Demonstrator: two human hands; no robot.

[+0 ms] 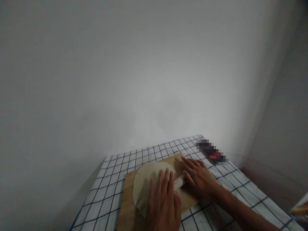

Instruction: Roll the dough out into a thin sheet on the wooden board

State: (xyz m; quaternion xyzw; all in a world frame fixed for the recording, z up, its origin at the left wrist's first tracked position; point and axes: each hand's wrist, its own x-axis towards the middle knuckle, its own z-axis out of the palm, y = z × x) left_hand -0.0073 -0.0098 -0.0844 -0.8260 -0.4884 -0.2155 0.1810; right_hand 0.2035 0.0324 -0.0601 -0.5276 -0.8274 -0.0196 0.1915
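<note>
A round, flat sheet of pale dough (146, 183) lies on a wooden board (128, 192). My left hand (165, 200) rests over its right part, fingers stretched out flat and pointing away from me. Between my hands shows a short length of a whitish rolling pin (178, 183), slanting up to the right; its ends are hidden under the hands. At the board's right side, my right hand (198, 178) curves over the pin's right end, its thumb near the pin and its fingers pointing left.
A white cloth with dark grid lines (106, 189) covers the table. Near its far right corner lies a dark, partly red item (211, 152), blurred by pixelation. A plain pale wall (154, 80) rises behind the table. Something colourful (300, 210) shows at the right edge.
</note>
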